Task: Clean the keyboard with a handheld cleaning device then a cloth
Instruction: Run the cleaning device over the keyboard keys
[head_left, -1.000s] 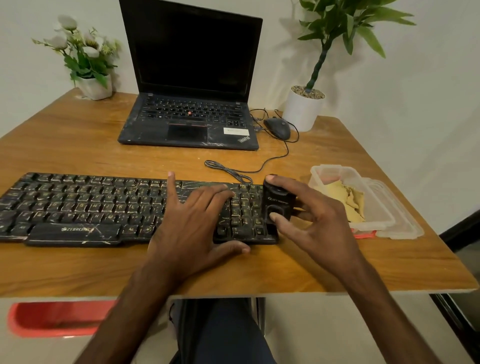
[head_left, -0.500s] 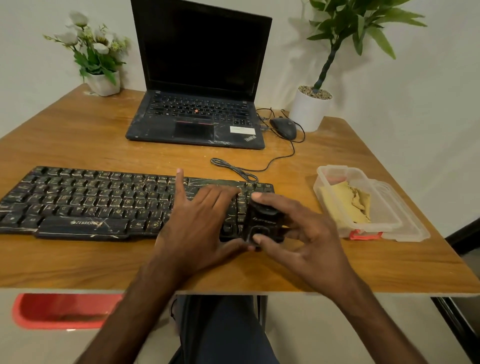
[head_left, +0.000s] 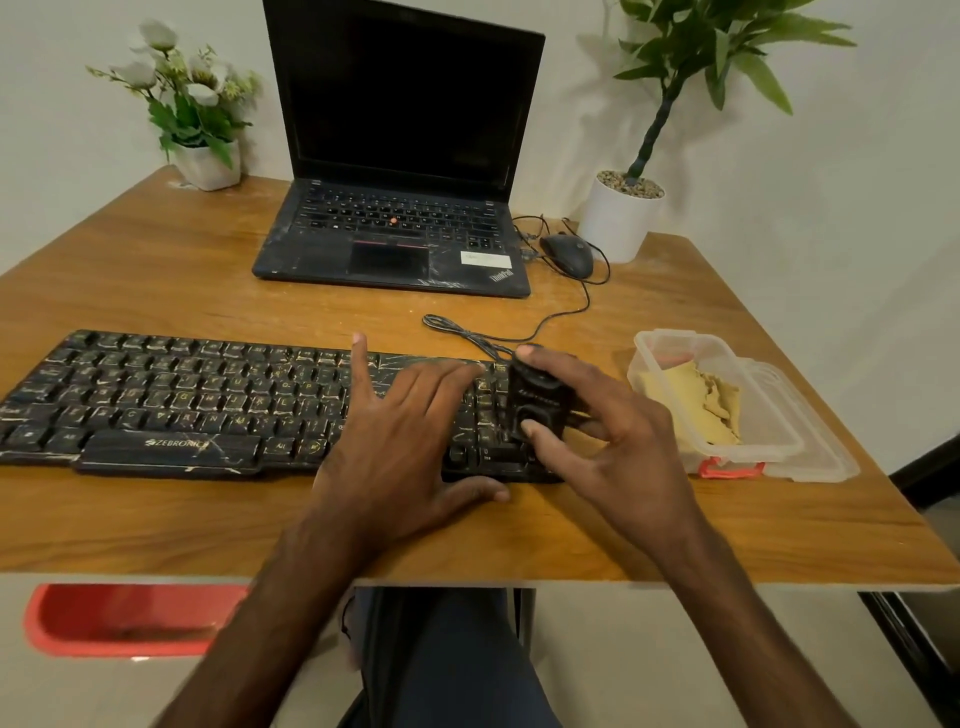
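Black and boxy, the handheld cleaning device (head_left: 537, 397) stands on the right end of the keyboard (head_left: 156, 395), clamped in the right hand (head_left: 618, 447). The forefinger hooks over its far top edge and the thumb presses its near lower face; the other fingers curl behind it on the right. Just to the left, the left hand (head_left: 400, 441) lies flat on the keys with fingers straight and spread. One finger points away toward the far row, and the thumb rests on the counter (head_left: 156, 270) along the keyboard's near edge.

The keyboard is dark with pale streaks across its keys and lies lengthwise near the counter's front edge. Right of it, close to the device, a clear plastic container (head_left: 670, 340) holds the yellow cloth (head_left: 691, 400), crumpled inside. A clear lid (head_left: 815, 447) lies against the container's right side. Beyond the keyboard a thin cable (head_left: 519, 332) runs to a black mouse (head_left: 569, 254) beside an open laptop (head_left: 400, 156) with a dark screen. A white potted plant (head_left: 618, 218) stands at the far right corner, and a flower pot (head_left: 208, 166) at the far left.
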